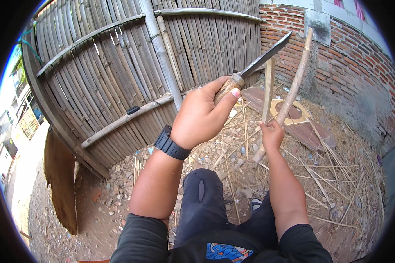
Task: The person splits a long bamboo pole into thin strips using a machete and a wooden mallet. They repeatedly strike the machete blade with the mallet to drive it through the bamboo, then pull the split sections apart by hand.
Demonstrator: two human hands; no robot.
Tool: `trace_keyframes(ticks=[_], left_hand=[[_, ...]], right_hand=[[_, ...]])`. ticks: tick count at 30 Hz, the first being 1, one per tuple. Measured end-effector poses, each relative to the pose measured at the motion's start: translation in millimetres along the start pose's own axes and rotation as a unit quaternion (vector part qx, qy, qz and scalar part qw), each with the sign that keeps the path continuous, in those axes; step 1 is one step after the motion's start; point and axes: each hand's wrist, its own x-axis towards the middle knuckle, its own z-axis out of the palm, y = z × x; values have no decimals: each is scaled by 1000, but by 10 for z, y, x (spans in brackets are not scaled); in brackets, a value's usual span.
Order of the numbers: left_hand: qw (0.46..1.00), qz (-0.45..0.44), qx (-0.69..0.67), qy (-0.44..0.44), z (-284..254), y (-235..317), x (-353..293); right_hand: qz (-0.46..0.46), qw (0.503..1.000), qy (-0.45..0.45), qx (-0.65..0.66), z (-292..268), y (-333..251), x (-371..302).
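Knife [255, 65], tip [289, 35] in open air

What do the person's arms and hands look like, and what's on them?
Both the left hand and right hand are bare, with no gloves. A chunky black watch with a dark strap circles the left wrist. Short dark sleeves leave both forearms uncovered, and nothing shows on the right wrist.

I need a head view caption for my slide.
Knife in left hand, two sticks in right hand, before a bamboo fence.
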Motion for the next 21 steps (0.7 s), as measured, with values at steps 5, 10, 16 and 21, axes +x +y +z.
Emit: trace_keyframes(ticks=[5,10,16,21], left_hand=[[1000,-15,-3,11,-64,-145,122],[997,-35,-71,-4,-32,-236,177],[997,-33,-72,-10,60,-300,219],[992,-92,-92,-2,42,-192,242]], right_hand=[[-30,1000,5,-2,108,-49,-16],[-24,1000,-12,-12,104,-17,26],[21,1000,-22,-7,6,-32,97],[40,999,-26,8,-15,-64,123]])
